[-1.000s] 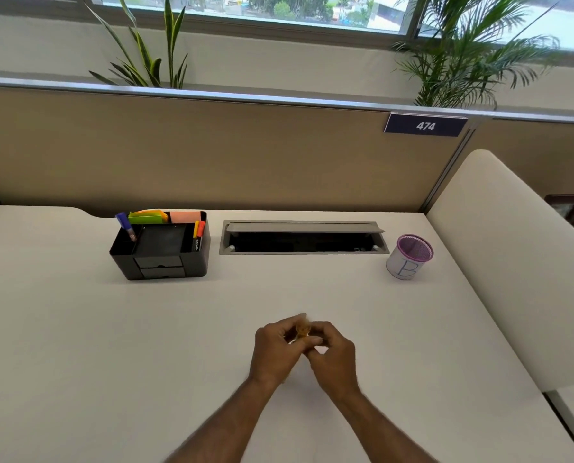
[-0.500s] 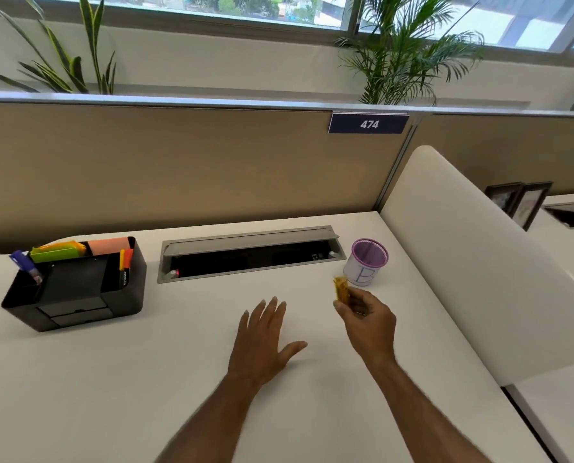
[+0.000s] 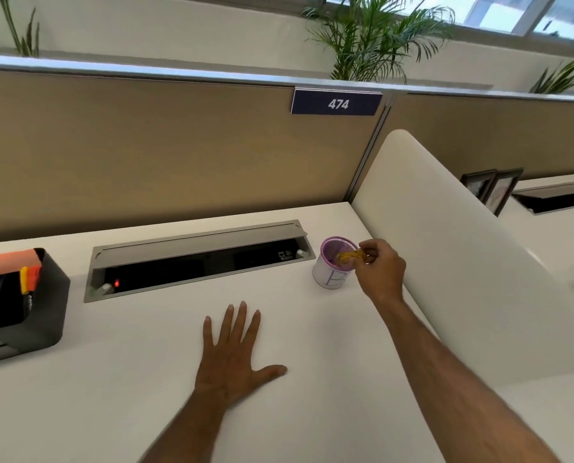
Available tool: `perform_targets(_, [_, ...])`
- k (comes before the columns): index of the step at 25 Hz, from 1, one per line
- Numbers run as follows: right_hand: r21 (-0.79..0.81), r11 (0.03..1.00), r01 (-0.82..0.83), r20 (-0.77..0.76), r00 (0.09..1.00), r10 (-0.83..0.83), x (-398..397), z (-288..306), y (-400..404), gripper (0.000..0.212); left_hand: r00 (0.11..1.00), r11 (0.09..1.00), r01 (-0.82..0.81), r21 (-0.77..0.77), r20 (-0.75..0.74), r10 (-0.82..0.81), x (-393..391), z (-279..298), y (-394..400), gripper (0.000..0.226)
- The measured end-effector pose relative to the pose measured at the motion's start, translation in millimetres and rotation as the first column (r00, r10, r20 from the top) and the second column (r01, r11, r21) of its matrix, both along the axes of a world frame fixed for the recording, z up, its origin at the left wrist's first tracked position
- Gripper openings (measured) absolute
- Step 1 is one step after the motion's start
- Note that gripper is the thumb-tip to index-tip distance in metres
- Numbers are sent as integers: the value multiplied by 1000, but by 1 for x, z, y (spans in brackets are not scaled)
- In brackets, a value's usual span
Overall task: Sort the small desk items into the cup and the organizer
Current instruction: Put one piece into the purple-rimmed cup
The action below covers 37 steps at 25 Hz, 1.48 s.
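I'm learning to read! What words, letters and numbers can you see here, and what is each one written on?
"474": white number on the dark blue sign at the top of the tan partition.
"B": a big thin letter on the side of the white cup with the purple rim; it looks like a B.
White print on the marker in the black organizer: too small to read.
A small label inside the cable tray: too blurred to read.
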State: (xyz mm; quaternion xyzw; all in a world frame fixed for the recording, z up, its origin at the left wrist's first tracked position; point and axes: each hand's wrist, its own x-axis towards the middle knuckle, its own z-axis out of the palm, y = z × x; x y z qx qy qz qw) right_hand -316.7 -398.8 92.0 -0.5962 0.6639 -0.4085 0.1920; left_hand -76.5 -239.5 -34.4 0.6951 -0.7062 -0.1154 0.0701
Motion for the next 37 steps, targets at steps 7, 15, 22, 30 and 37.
perform_targets(7, [-89, 995, -45, -103, 994, 36, 6, -6, -14, 62, 1000, 999, 5, 47, 5, -5, 0, 0, -3, 111])
perform_targets(15, [-131, 991, -18, -106, 994, 5, 11, -6, -12, 57, 1000, 997, 7, 78, -11, -6, 1, 1, -5, 112])
perform_targets(22, [-190, 982, -22, -103, 995, 3, 14, -2, -14, 93, 1000, 998, 0, 70, -11, 1, 1, -1, -5, 112])
perform_targets(30, [-186, 983, 1, -43, 999, -9, 10, -10, -15, 83, 1000, 999, -1, 48, -23, 2, 1, -2, -5, 112])
perform_targets(37, [-175, 979, 102, 311, 949, -44, 18, 8, 3, 40, 997, 994, 16, 106, -75, -8, 9, 8, -7, 110])
